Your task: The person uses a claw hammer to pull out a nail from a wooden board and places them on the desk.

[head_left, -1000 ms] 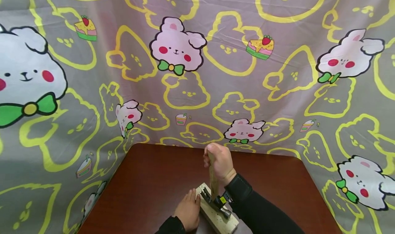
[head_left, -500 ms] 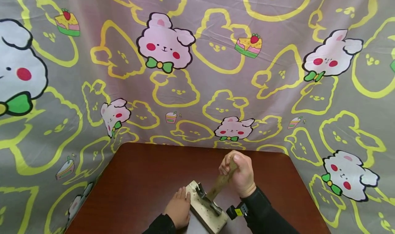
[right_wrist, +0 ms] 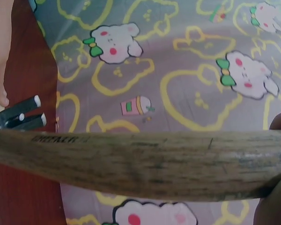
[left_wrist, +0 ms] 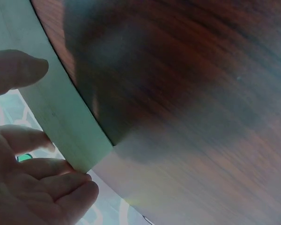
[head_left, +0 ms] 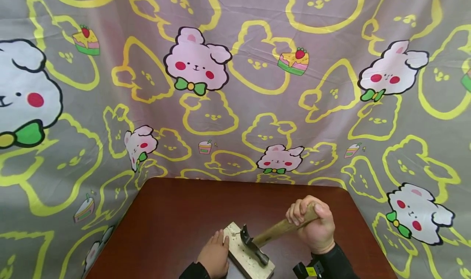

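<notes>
A claw hammer [head_left: 254, 246] lies with its head on a pale wooden block [head_left: 239, 254], its wooden handle slanting up to the right. My right hand [head_left: 312, 226] grips the handle near its end, fingers and thumb wrapped round it. In the right wrist view, the handle [right_wrist: 145, 161] crosses the picture and a small pale round spot shows between the prongs of the claw [right_wrist: 25, 115]. My left hand [head_left: 215, 252] holds the block at its left side. In the left wrist view, bent fingers [left_wrist: 61, 185] meet the block's edge, with the thumb [left_wrist: 21, 70] across its side face.
The block lies on a reddish-brown table [head_left: 184, 205], near its front. A cloth [head_left: 228, 107] printed with cartoon rabbits hangs behind the table and along both sides. A small black camera [head_left: 309, 269] is strapped at my right wrist.
My right hand has swung right and down, tipping the hammer handle from nearly upright to a low slant. The hammer head stays on the block, and my left hand stays at its side.
</notes>
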Demonstrator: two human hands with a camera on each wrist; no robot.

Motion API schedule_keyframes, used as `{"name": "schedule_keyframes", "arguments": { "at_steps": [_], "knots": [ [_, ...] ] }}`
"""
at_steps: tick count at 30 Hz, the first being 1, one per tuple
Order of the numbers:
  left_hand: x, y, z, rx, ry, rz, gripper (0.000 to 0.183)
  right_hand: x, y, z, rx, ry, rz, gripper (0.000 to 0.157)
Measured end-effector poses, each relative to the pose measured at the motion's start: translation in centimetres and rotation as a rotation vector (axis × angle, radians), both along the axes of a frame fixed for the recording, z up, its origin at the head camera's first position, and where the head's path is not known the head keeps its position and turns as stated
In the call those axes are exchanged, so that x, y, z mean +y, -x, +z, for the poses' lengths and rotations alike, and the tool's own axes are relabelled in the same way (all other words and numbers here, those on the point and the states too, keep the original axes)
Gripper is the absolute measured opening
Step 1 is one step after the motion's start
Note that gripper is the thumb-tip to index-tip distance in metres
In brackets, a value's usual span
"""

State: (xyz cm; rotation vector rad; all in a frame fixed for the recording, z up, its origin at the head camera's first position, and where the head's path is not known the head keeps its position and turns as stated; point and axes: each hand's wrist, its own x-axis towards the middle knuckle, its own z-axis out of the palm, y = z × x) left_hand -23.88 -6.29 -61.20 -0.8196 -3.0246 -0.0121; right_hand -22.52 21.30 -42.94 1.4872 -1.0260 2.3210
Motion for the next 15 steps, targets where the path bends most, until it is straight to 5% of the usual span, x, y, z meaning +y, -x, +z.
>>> {"name": "schedule_keyframes", "arguments": {
  "at_steps": [5, 11, 15],
  "knots": [
    [0.1, 0.1, 0.3, 0.026, -0.041, -0.006, 0.069, 1.7, -0.2, -0.2, -0.015, 0.042, 0.068, 0.033],
    [-0.2, 0.5, 0.5, -0.087, -0.068, 0.016, 0.066, 2.3, -0.3, 0.2, -0.045, 0.081, 0.127, 0.032],
    [-0.5, 0.4, 0.2, -0.092, -0.051, 0.005, 0.066, 2.6, -0.4, 1.3, -0.04, 0.08, 0.154, 0.034]
  ]
}}
